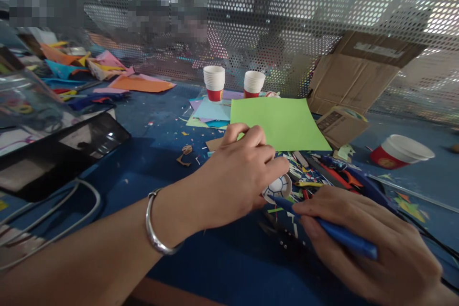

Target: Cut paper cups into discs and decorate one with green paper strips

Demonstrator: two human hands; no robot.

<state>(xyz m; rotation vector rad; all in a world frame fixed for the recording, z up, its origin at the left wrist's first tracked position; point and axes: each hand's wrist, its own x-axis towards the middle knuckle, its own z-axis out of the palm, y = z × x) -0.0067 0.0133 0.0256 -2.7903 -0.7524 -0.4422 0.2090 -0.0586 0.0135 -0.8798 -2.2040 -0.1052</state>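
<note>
My left hand (236,177), a silver bracelet at its wrist, is closed around a small white paper cup bottom (280,185). Blue lines are drawn across its round face; the rest of the piece is hidden behind my fingers. In my right hand (373,239) is a blue marker pen (344,236), gripped between thumb and fingers. Its tip points left and reaches the lower edge of the round face; whether it touches cannot be made out. Paper scraps (297,172) and tools lie just behind the two hands.
Green paper (276,122) lies beyond my hands, with two stacks of paper cups (214,83) (254,83) behind it. At right, a tilted red-and-white cup (399,151) stands near cardboard (351,76). A black tray-like object (118,129) and white cable (96,196) are left. Perforated metal closes the back.
</note>
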